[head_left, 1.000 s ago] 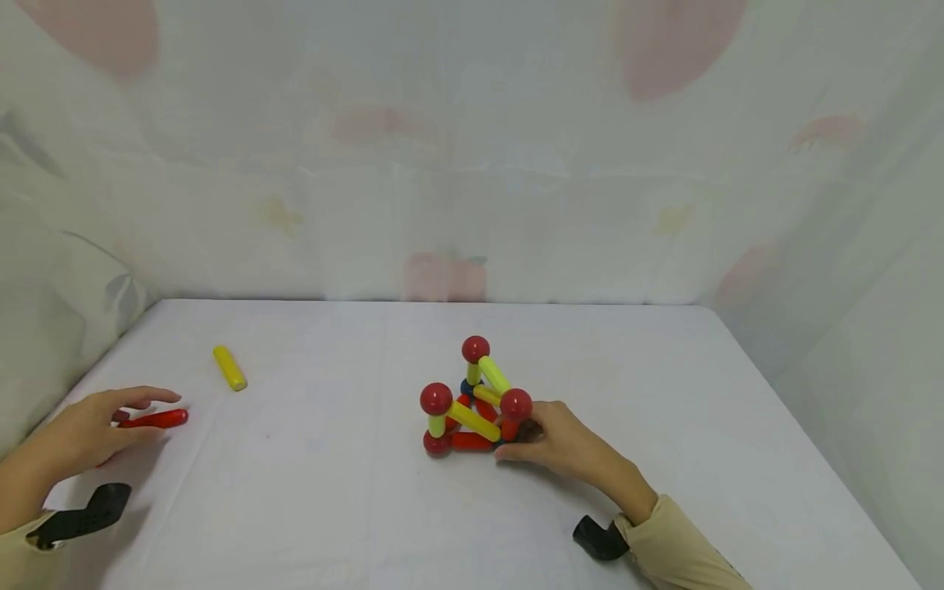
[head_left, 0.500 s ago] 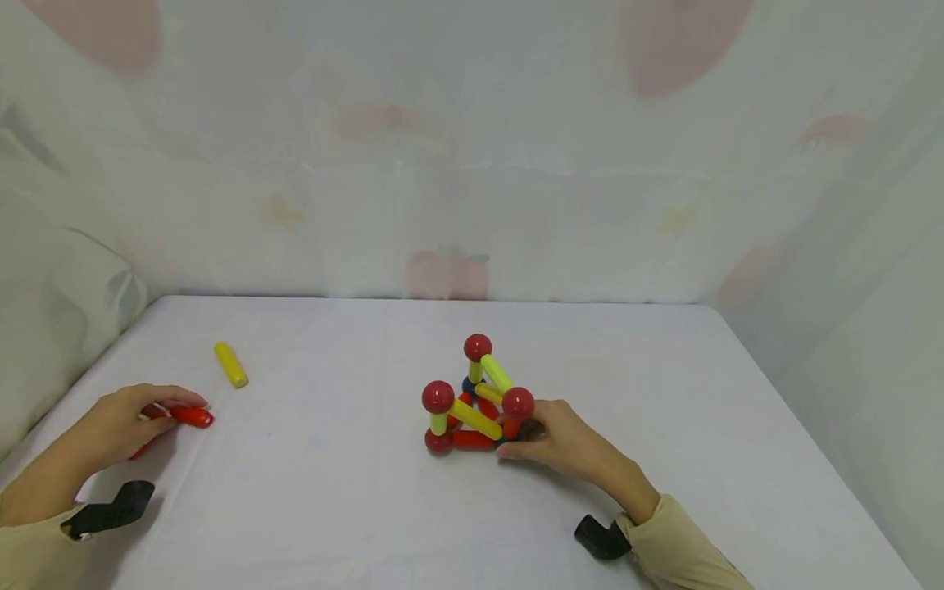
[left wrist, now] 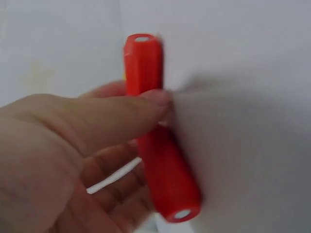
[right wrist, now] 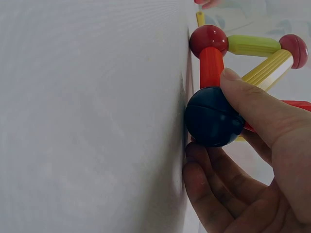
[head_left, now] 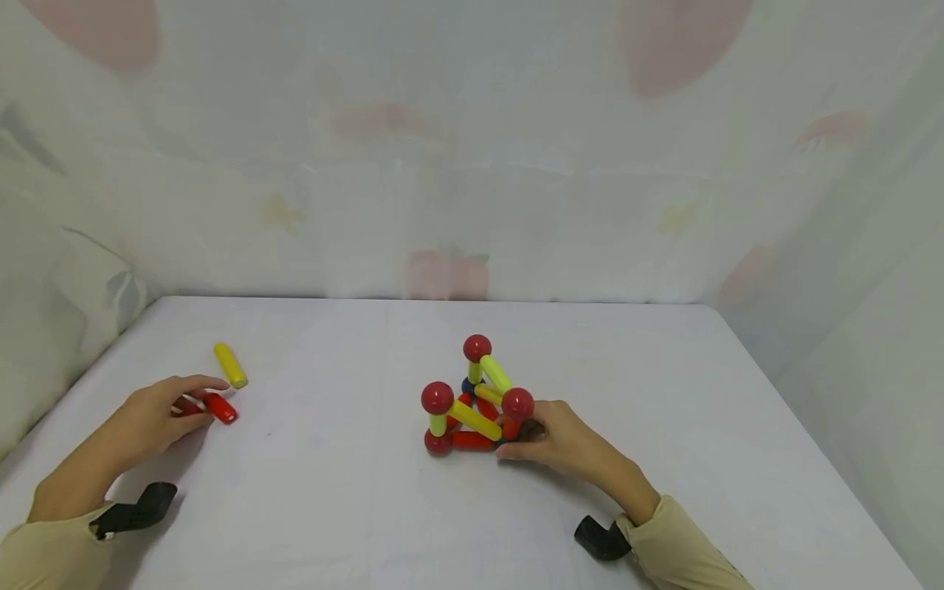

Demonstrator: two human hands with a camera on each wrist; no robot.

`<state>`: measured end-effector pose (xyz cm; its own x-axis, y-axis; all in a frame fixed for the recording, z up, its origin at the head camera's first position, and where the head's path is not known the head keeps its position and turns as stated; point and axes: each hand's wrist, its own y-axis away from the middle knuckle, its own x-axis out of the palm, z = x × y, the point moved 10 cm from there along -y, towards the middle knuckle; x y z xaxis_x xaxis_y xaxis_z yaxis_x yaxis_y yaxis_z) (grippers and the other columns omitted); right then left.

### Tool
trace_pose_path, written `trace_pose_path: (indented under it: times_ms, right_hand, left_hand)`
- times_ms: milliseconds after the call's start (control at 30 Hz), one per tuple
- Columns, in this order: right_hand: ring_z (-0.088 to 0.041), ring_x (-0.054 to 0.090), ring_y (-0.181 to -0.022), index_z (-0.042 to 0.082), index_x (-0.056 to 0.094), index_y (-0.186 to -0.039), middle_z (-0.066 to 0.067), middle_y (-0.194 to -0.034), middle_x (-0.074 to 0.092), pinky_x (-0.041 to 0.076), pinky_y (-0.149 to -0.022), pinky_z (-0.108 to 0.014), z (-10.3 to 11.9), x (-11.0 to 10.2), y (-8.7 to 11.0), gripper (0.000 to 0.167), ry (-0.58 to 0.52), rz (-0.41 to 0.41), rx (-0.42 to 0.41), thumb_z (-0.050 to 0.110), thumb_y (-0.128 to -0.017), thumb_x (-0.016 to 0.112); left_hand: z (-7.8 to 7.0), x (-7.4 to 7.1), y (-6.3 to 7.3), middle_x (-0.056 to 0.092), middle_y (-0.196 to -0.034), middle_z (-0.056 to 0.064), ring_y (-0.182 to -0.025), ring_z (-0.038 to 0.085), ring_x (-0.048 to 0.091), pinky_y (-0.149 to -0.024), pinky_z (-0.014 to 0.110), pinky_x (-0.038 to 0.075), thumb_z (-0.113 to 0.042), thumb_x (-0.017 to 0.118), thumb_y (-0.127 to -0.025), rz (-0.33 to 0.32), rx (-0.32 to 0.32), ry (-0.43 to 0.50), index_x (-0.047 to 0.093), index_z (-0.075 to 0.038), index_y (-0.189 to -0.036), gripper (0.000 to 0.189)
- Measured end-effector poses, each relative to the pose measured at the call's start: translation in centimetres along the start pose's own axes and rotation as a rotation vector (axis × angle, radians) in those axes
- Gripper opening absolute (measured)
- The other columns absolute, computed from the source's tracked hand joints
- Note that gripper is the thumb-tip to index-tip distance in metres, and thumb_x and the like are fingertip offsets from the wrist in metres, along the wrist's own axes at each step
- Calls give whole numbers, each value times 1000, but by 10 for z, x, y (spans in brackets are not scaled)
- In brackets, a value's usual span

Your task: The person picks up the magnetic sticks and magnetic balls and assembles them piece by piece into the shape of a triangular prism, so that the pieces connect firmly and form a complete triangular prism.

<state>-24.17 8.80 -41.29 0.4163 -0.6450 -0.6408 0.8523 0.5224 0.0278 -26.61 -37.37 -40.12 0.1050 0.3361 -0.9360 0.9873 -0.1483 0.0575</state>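
My left hand (head_left: pixel 158 418) pinches a red magnetic stick (head_left: pixel 221 407) just above the table. In the left wrist view silver discs show at both ends of the red stick (left wrist: pixel 170 179); the thumb hides its middle, so one stick or two end to end I cannot tell. Near my fingertips lies a yellow stick (head_left: pixel 230 365). At the table's centre stands a frame of magnetic balls and sticks (head_left: pixel 475 422), with red balls on top. My right hand (head_left: pixel 571 442) holds its right corner, thumb and fingers about a dark blue ball (right wrist: pixel 214 116).
A white cloth covers the table (head_left: pixel 332 492), and a patterned curtain (head_left: pixel 442 164) hangs behind it. Black camera mounts sit at the left wrist (head_left: pixel 136 510) and right wrist (head_left: pixel 601 538).
My left hand has moved right and slightly away from me, carrying the red stick closer to the yellow one. The right hand and the frame have stayed in place.
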Motion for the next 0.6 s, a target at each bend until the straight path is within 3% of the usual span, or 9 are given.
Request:
trace_pose_path:
  times_ms: [100,400,600]
  right_hand:
    - [-9,62,-80,15,69,-100,5,-90,69,53,-74,-20,0,0,0,27,-2,1,5,30,-82,82]
    - [-10,62,-81,15,68,-101,5,-91,69,53,-75,-20,-1,0,0,28,0,5,10,31,-82,81]
    - [-10,62,-82,14,69,-103,5,-92,70,53,-75,-20,-1,0,0,29,1,4,13,30,-82,82]
  left_hand:
    - [8,-1,2,63,-102,24,-87,33,60,-58,22,48,-9,76,-83,46,-37,6,60,0,-125,45]
    - [25,-4,9,64,-94,13,-85,29,60,-64,30,47,-13,77,-82,139,-82,13,61,2,-118,42]
    - [20,-6,9,62,-90,6,-79,18,54,-61,25,42,-15,73,-87,115,-48,-31,64,-3,-117,34]
